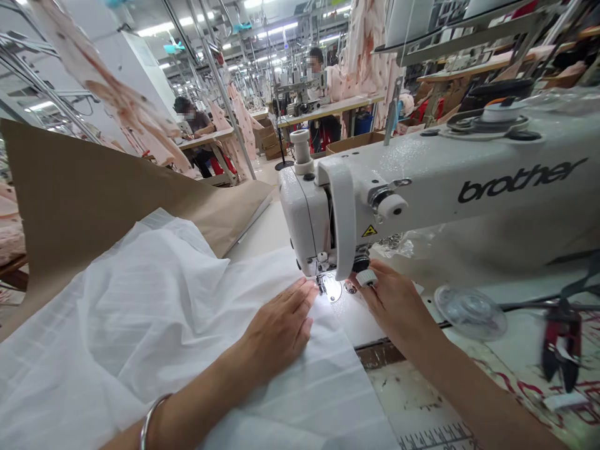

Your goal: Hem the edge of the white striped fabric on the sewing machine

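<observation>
White fabric point(154, 312) with faint stripes spreads over the left side of the sewing table and reaches under the needle area. My left hand point(284, 319) lies flat on it, fingers stretched out, fingertips beside the lit presser foot point(321, 285). My right hand point(391, 300) is on the other side of the foot, just right of the needle plate point(334, 291). A white knurled knob point(366, 278) on the machine head covers part of its fingers, so their grip is hidden. The white sewing machine point(422, 181) stands over both hands.
Brown paper point(117, 187) rises behind the fabric. On the right lie a clear plastic bobbin-like disc point(470, 311), red-handled thread snips point(561, 344) and a ruler strip point(438, 436). Two people point(192, 125) sit at other machines farther back, among hanging pink fabric point(359, 50).
</observation>
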Tool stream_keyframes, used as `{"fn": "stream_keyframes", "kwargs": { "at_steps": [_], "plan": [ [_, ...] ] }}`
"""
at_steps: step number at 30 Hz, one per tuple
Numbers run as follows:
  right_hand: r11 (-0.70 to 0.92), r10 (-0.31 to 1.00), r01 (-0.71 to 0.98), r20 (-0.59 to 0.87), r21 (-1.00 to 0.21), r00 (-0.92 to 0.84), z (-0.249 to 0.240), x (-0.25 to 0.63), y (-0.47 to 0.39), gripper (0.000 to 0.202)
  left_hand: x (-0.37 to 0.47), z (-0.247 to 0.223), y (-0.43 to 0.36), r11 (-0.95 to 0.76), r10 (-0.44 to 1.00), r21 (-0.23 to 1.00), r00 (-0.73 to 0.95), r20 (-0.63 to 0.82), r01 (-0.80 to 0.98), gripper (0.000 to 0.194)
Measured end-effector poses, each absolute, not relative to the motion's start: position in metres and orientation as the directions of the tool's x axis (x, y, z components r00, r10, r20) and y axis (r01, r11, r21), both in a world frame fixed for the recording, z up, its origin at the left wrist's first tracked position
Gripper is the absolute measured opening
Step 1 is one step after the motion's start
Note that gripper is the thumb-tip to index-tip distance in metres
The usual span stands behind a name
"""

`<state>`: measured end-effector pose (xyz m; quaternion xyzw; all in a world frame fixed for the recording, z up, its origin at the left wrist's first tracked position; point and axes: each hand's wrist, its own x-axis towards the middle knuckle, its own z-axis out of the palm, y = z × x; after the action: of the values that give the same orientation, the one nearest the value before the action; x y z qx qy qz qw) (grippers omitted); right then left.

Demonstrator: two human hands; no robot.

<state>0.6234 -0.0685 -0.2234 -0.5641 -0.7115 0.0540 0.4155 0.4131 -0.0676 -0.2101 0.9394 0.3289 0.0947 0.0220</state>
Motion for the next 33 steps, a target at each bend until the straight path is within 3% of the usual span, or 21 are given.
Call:
{"fn": "stream_keyframes", "kwargs": {
  "at_steps": [17,33],
  "plan": [
    [0.346,0.906,0.702,0.416,-0.622,-0.078,-0.2175,0.6239,-0.0767,0.045,0.4118,-0.2135,-0.0685,-0.781,0.624,0.098,0.765,0.158,0.617,0.044],
    [0.325,0.917,0.689,0.393,-0.648,-0.064,-0.2172,0.623,-0.0769,0.044,0.4131,-0.2115,-0.0688,-0.776,0.629,0.09,0.759,0.169,0.624,0.042]
  ]
}}
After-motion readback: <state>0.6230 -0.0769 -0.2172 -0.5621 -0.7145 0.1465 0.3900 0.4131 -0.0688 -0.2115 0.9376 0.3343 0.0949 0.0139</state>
